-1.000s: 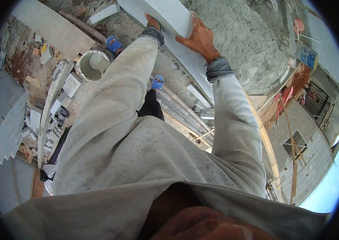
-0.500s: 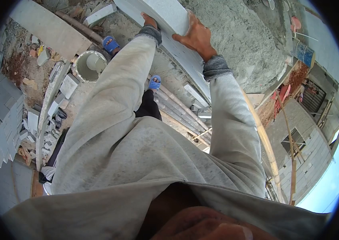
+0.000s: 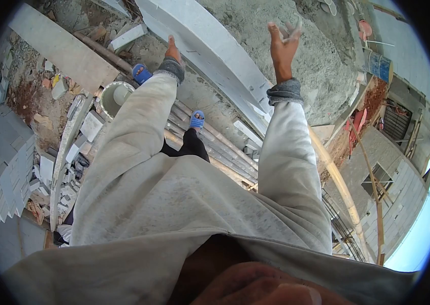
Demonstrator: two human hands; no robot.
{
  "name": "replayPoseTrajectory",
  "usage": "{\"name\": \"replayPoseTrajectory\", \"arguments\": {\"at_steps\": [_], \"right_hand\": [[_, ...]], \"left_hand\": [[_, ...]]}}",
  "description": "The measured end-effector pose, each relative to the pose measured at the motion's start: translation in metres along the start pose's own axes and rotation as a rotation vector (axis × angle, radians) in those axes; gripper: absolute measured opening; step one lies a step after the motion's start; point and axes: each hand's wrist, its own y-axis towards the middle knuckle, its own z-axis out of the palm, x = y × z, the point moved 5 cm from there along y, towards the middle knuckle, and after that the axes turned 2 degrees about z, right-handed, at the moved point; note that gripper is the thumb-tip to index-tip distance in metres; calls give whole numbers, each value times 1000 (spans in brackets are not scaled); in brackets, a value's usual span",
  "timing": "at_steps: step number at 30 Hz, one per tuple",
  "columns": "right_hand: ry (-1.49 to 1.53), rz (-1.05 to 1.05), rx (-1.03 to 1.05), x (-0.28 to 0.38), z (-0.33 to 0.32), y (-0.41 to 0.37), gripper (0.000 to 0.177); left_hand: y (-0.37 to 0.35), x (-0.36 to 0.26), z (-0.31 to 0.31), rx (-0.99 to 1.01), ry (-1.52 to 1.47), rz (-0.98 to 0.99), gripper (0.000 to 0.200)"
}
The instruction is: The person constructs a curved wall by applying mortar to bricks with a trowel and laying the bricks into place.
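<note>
Here, empty hands (image 3: pixel 282 47) beside slab (image 3: pixel 210 48)

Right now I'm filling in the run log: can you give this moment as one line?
left hand: beside white slab, contact unclear | right hand: open, raised, off slab | below: bucket

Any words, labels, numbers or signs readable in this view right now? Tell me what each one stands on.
None can be read.
The long pale grey stone slab beside the open right hand: no marks show.
The blue metal drum: any marking is too small and blurred to read.
The white round bucket: no label shows.
</note>
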Motion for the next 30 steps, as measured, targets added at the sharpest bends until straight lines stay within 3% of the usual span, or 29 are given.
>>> {"name": "replayPoseTrajectory", "arguments": {"at_steps": [2, 5, 6, 8, 11, 15, 17, 20, 22, 24, 26, 29, 30], "right_hand": [[-181, 107, -197, -29, -46, 19, 75], [-251, 49, 364, 2, -14, -20, 69], [-350, -75, 450, -2, -1, -37, 59], [-410, -154, 524, 1, 21, -61, 65], [-366, 53, 550, -4, 43, -68, 71], [-658, -277, 622, 7, 54, -37, 72], [-223, 268, -338, -44, -6, 16, 66], [-417, -119, -185, -6, 14, 13, 64], [-356, -493, 380, 45, 50, -40, 65], [-642, -618, 812, 36, 62, -80, 64], [-837, -240, 479, -25, 34, -69, 64], [-677, 65, -4, -50, 6, -63, 64], [-625, -150, 203, -10, 25, -71, 65]], "left_hand": [[-30, -17, -20, 19, -107, 103, 96], [-83, -39, -20, 15, -170, 191, 100], [-100, -46, -12, 6, -184, 213, 101], [-124, -61, 8, 70, -123, 273, 102], [-113, -59, 29, 119, -10, 384, 101], [-99, -73, 33, 117, 39, 412, 101], [-109, -77, 15, 92, 49, 421, 92], [-72, -80, -29, -38, 102, 523, 82], [-89, -94, -45, -103, 149, 540, 78], [-87, -112, -58, -125, 118, 567, 74], [-63, -125, -66, -86, 12, 595, 73], [-53, -169, -71, -124, 95, 733, 64], [-45, -175, -74, -128, 76, 720, 62]]}}
